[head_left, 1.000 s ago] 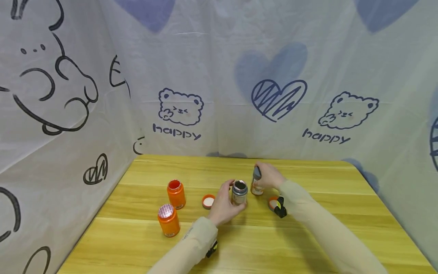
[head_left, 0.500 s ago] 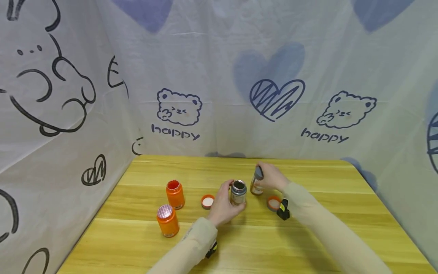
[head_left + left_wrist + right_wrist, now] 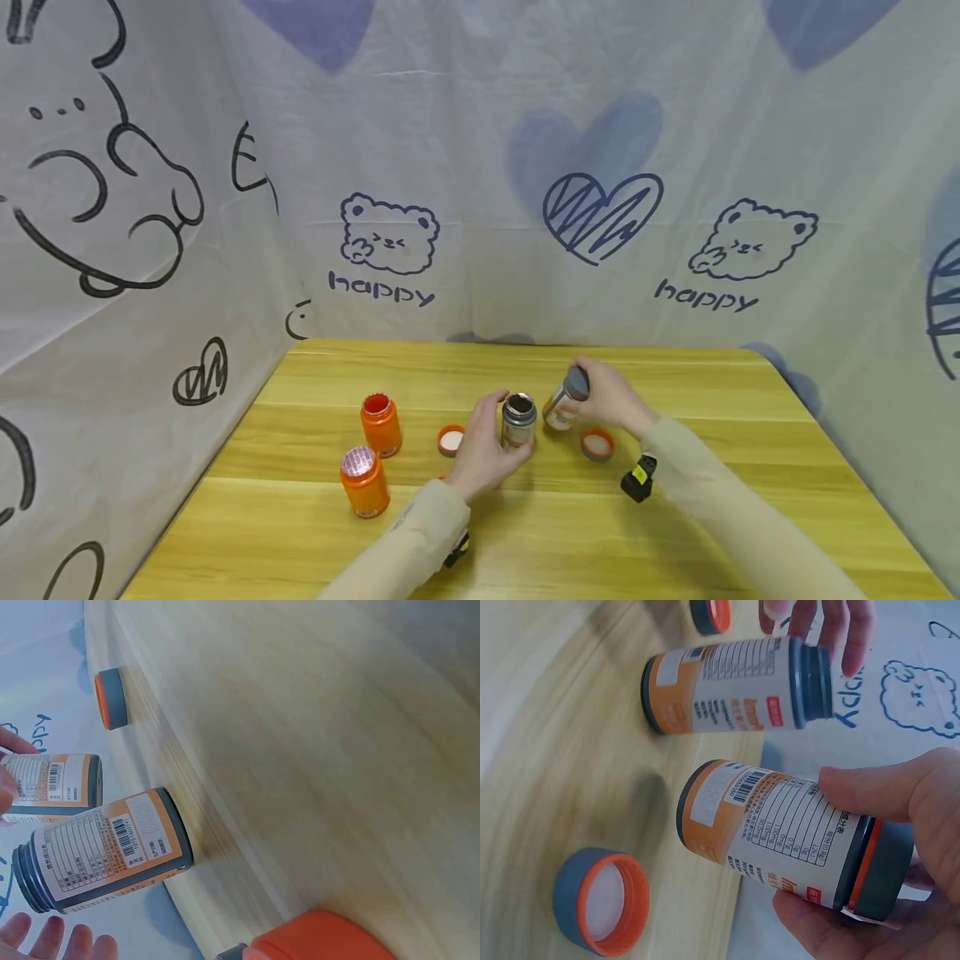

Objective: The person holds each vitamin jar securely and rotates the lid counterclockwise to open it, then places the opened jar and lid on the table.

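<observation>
My left hand point(image 3: 483, 450) curves loosely around an uncapped grey and orange supplement bottle point(image 3: 518, 423), which stands upright on the table. In the left wrist view its fingers point(image 3: 49, 937) lie spread beside the neck of this open bottle point(image 3: 112, 851), with a gap showing. My right hand point(image 3: 609, 396) grips a second supplement bottle point(image 3: 772, 829) of the same kind, its dark cap point(image 3: 885, 866) on, between thumb and fingers. That bottle leans, its top to the right. A loose cap point(image 3: 597, 444) with an orange rim lies open side up below my right hand.
Another loose cap point(image 3: 451, 440) lies left of my left hand. Two orange bottles stand further left on the wooden table point(image 3: 300, 542): an open one point(image 3: 381, 427) and one with a foil seal point(image 3: 364, 483). A printed cloth point(image 3: 480, 167) hangs behind the table.
My right hand has moved slightly right and tilted the capped bottle further over to the right. My left hand keeps its place around the open bottle. The head view has shifted a little.
</observation>
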`<act>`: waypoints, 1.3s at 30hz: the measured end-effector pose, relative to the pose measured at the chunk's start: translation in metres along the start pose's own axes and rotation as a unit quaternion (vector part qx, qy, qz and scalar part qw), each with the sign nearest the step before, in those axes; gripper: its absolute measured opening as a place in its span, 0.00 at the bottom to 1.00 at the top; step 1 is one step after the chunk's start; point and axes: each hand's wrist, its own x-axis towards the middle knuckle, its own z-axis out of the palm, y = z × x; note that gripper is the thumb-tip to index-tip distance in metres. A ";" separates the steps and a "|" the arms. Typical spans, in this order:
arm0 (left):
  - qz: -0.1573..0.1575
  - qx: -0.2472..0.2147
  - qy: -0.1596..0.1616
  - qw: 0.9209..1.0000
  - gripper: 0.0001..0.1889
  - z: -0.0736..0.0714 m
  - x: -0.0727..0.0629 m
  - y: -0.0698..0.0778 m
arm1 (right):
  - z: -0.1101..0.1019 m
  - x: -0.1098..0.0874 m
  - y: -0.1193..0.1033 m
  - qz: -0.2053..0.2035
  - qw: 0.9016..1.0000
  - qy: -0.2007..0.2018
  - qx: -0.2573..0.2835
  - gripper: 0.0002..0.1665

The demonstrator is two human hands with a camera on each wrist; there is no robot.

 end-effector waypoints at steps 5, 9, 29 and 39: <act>0.014 0.009 0.011 1.000 0.38 -0.003 -0.006 0.002 | -0.002 -0.013 -0.003 0.006 1.000 0.005 0.016 0.25; 0.018 0.024 0.016 0.999 0.36 -0.005 -0.013 0.004 | 0.000 -0.023 -0.005 0.019 0.999 0.000 0.037 0.28; 0.087 0.055 -0.082 0.991 0.35 -0.001 -0.039 0.008 | 0.029 -0.061 -0.022 0.080 0.992 0.030 0.096 0.25; 0.085 0.081 -0.126 0.985 0.39 0.006 -0.046 0.014 | 0.044 -0.065 -0.030 0.131 0.987 0.032 0.083 0.24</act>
